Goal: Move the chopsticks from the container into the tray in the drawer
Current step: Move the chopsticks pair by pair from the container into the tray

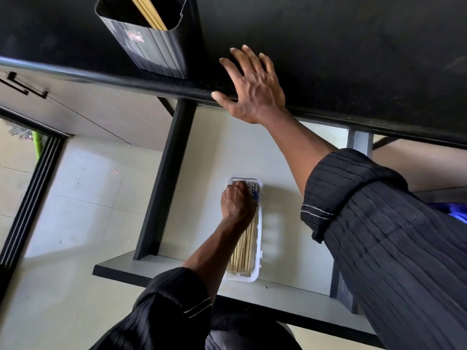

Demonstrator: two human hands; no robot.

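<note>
A black ribbed container (154,49) stands on the black countertop (353,59) at the top left, with several yellow chopsticks (149,11) sticking out of it. Below the counter, an open drawer (202,160) holds a white tray (259,248) with several pale wooden chopsticks (243,253) lying lengthwise in it. My left hand (236,203) is down in the far end of the tray, fingers closed around the chopsticks' decorated ends. My right hand (252,89) rests flat on the counter's front edge, fingers spread, to the right of the container and apart from it.
The drawer has dark side walls (166,178) and a grey front panel (156,270) close to my body. Pale floor tiles (75,198) and a black door frame (27,205) lie to the left. Cabinet fronts with black handles (25,88) sit under the counter at left.
</note>
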